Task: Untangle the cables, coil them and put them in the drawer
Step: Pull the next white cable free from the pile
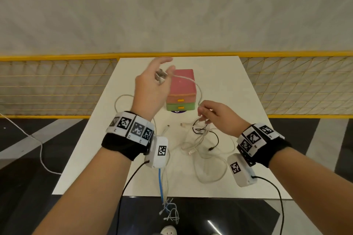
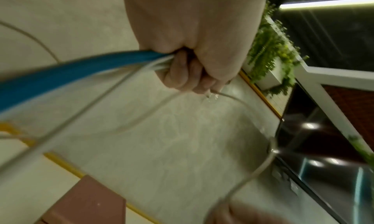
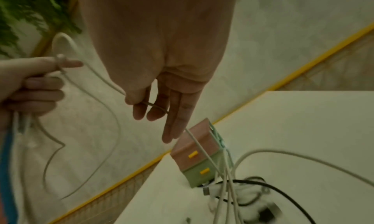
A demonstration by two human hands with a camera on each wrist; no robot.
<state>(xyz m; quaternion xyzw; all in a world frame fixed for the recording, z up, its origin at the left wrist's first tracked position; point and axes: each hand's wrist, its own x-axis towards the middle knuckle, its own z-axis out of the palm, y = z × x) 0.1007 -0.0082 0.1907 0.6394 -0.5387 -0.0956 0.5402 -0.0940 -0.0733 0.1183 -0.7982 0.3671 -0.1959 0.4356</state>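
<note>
Left hand [image 1: 150, 84]: raised, curled round a bundle of cables [image 2: 85, 70], blue one included.
Right hand [image 1: 215, 114]: pinching a white cable [image 1: 193, 81] above the tangle [image 1: 200, 139].
Drawers [image 1: 181, 91]: both closed, mid-worktop [image 1: 248, 110].
Progress: early, I'd say; nothing coiled or stowed.

This looks like a fenced-off recording station inside a large public or commercial building, not a home. A plain white table [image 1: 219, 74] stands alone at the centre of the head view, backed by a low yellow mesh barrier [image 1: 57, 86] and a pale marbled wall [image 1: 172, 5]. The floor [image 1: 23, 168] at lower left is glossy, dark with pale stripes. The left wrist view shows planter greenery [image 2: 271, 51] at upper right, above dark glass panels [image 2: 323, 147] reflecting ceiling lights.
</note>
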